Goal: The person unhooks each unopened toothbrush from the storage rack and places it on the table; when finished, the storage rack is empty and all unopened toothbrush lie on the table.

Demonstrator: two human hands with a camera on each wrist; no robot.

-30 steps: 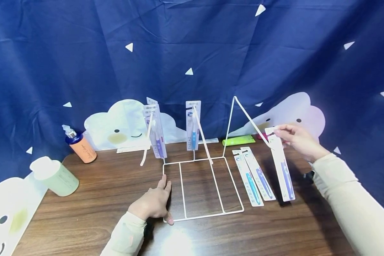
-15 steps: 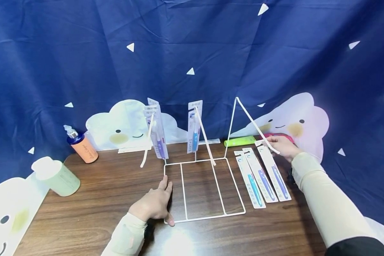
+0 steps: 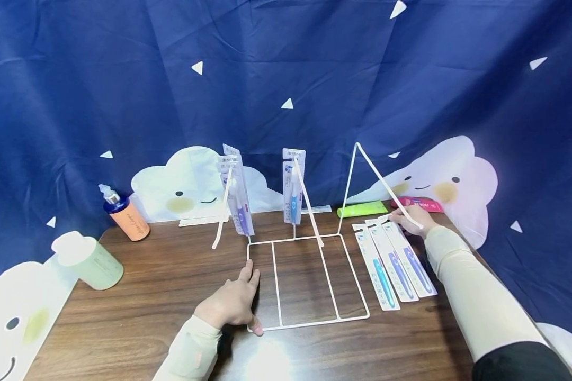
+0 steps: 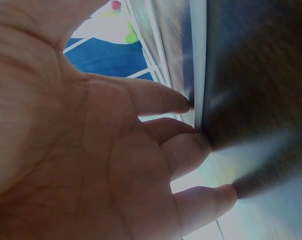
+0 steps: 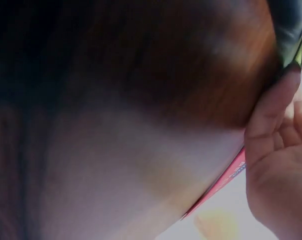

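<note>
From the head camera, a white wire display rack (image 3: 305, 280) stands on the brown wooden table (image 3: 148, 317). The left hand (image 3: 231, 304) lies flat at the rack's left base bar, fingers straight, gripping nothing. Right of the rack, 3 carded toothbrushes lie side by side; the right hand (image 3: 412, 219) rests its fingertips on the top of the outermost toothbrush pack (image 3: 407, 257), whether pinching or only touching I cannot tell. Toothbrush packs hang on the rack's left hook (image 3: 238, 196) and middle hook (image 3: 293, 185). A green tube (image 3: 362, 209) and a pink tube (image 3: 417, 203) lie behind the right hand; an orange pump bottle (image 3: 124, 217) stands far left of the rack.

The left wrist camera shows the fingers (image 4: 161, 97) spread against the white bar (image 4: 198, 60).

The right wrist camera is blurred; relaxed fingers (image 5: 273, 107) hang above the pink tube (image 5: 223, 182).
</note>
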